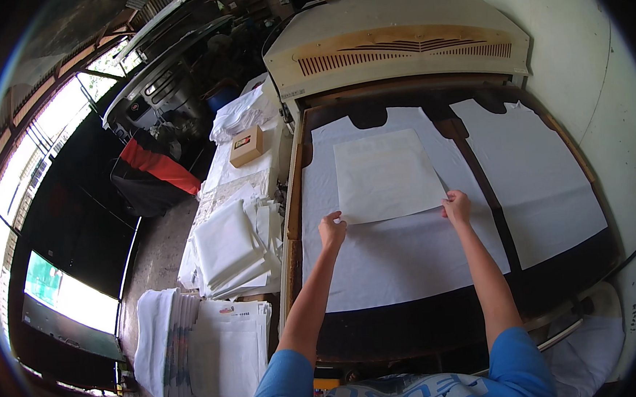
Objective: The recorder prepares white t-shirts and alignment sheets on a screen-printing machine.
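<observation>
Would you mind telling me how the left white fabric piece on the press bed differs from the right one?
The left fabric piece has a cream sheet lying on it; the right fabric piece is bare. Both the left hand and the right hand hold that sheet's near corners over the left piece, while nothing touches the right piece. Both pieces are white, lie flat on the dark press bed, and have a curved cut-out at the far edge.

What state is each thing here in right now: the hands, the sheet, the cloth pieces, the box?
Left hand: pinching the sheet's near left corner.
Right hand: pinching its near right corner.
Sheet: flat on the left cloth.
Left cloth: spread flat.
Right cloth: spread flat, bare.
Box: closed.
</observation>
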